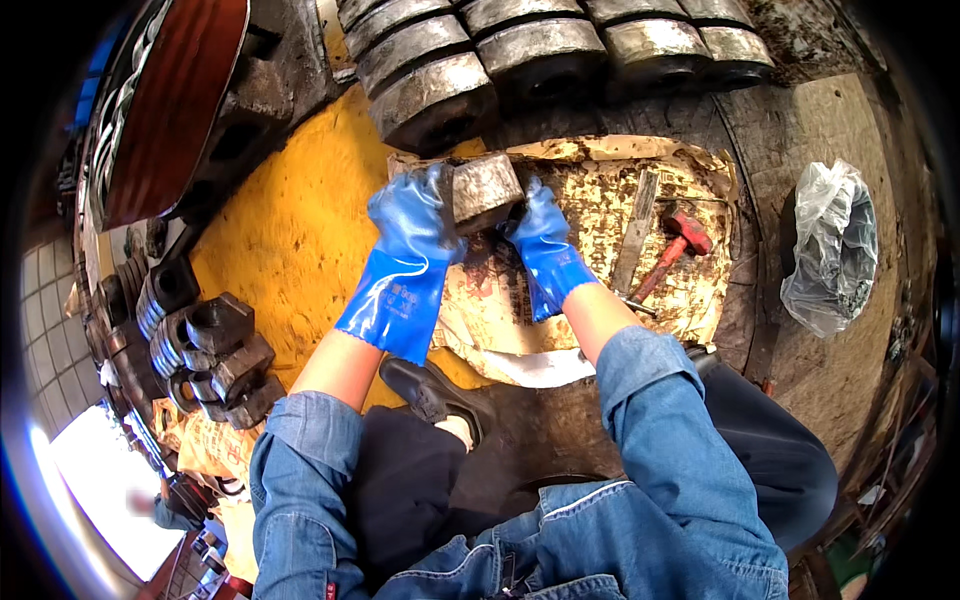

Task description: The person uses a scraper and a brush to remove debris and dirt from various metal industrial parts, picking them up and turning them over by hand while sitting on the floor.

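Note:
A worn steel block [486, 192] with a bright scuffed face is held between my hands above a sheet of dirty cardboard [485, 325]. My left hand [410, 215], in a long blue rubber glove, is closed around the block's left end. On the other side my right hand [538, 225], gloved alike, has its fingers curled against the block's right end; the fingertips are partly hidden. To the right of that hand lie a flat metal bar [636, 230] and a red hammer [684, 240], both on the stained cardboard.
Rows of heavy rounded metal pieces [540, 50] stand beyond the cardboard. A yellow surface [290, 200] extends leftward, with dark metal parts [230, 350] heaped at its edge. A clear plastic bag [832, 250] sits far right. My shoe [425, 390] is close below the cardboard.

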Motion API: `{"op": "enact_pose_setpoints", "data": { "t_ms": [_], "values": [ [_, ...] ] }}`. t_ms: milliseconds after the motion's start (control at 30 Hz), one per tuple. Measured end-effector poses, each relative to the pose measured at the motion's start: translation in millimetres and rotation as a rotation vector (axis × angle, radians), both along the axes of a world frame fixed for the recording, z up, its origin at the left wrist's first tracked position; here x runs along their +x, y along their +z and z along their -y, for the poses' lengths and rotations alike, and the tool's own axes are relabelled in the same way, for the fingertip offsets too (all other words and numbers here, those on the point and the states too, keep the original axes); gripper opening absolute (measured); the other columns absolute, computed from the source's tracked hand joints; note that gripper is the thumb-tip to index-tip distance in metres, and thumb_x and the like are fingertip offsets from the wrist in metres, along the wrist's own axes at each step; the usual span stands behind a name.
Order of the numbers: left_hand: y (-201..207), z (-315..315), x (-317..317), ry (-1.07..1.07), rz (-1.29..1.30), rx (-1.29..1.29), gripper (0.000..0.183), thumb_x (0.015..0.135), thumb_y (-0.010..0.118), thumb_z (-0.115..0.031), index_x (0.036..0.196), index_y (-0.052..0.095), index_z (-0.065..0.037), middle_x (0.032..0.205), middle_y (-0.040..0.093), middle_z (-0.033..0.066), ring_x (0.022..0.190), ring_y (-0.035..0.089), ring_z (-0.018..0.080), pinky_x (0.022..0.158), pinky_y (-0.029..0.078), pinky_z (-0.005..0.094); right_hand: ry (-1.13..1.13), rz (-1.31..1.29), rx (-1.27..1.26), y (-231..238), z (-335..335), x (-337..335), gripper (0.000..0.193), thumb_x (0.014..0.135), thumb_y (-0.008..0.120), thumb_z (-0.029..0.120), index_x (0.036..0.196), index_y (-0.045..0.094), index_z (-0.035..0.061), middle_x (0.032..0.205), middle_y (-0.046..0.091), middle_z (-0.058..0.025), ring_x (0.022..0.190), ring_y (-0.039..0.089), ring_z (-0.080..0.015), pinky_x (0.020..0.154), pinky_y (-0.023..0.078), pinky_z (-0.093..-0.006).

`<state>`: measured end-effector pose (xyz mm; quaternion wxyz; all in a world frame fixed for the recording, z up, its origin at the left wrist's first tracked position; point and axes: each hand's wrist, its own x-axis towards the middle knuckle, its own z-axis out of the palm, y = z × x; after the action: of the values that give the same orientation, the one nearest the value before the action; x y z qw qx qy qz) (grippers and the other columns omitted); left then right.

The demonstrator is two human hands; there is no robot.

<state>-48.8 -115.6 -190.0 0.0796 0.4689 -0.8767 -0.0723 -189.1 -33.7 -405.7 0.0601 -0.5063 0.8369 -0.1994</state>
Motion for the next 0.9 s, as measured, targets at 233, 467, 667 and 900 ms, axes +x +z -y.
{"op": "enact_pose_setpoints", "data": {
  "t_ms": [233, 467, 667, 900],
  "values": [
    [9.4, 10.7, 4.7, 0.075, 0.2, 0.043, 0.06, 0.061, 0.08, -0.038, 0.114, 0.064, -0.013, 0.095, 0.068, 0.0131, 0.087, 0.066, 0.034, 0.076, 0.055, 0.0409, 0.201, 0.469, 0.403, 114.5, 9.9, -20.3, 0.075, 0.076, 0.08, 0.036, 0.136, 0.043, 0.0088, 0.126, 0.056, -0.0252, 0.109, 0.061, -0.0441, 0.092, 0.052, -0.051],
    [26.9, 12.3, 0.8, 0.1, 0.328, 0.109, 0.078, 0.058, 0.086, -0.048, 0.123, 0.06, -0.014, 0.105, 0.069, 0.0137, 0.095, 0.067, 0.0348, 0.083, 0.056, 0.0406, -0.295, 0.235, 0.129, 165.1, -40.4, -231.8, 0.067, 0.076, 0.083, 0.034, 0.13, 0.057, 0.0043, 0.125, 0.062, -0.0213, 0.111, 0.064, -0.0335, 0.097, 0.052, -0.0411],
    [26.5, 19.1, -0.8, 0.096, 0.294, 0.172, 0.073, 0.054, 0.087, -0.039, 0.118, 0.063, -0.012, 0.102, 0.069, 0.0136, 0.093, 0.067, 0.0357, 0.082, 0.055, 0.0408, -0.24, 0.268, 0.255, 56.2, -72.0, -389.1, 0.082, 0.072, 0.082, 0.048, 0.134, 0.053, 0.0019, 0.12, 0.066, -0.0235, 0.111, 0.065, -0.0363, 0.096, 0.052, -0.0416],
    [30.6, 8.4, 19.3, 0.108, 0.107, 0.22, 0.068, 0.05, 0.087, -0.028, 0.112, 0.067, -0.011, 0.098, 0.07, 0.0136, 0.09, 0.067, 0.0368, 0.082, 0.055, 0.041, -0.26, 0.155, 0.532, 56.8, -19.7, -351.8, 0.052, 0.078, 0.078, 0.029, 0.123, 0.065, 0.0066, 0.12, 0.067, -0.0196, 0.112, 0.065, -0.0353, 0.094, 0.052, -0.0411]
  ]
}}
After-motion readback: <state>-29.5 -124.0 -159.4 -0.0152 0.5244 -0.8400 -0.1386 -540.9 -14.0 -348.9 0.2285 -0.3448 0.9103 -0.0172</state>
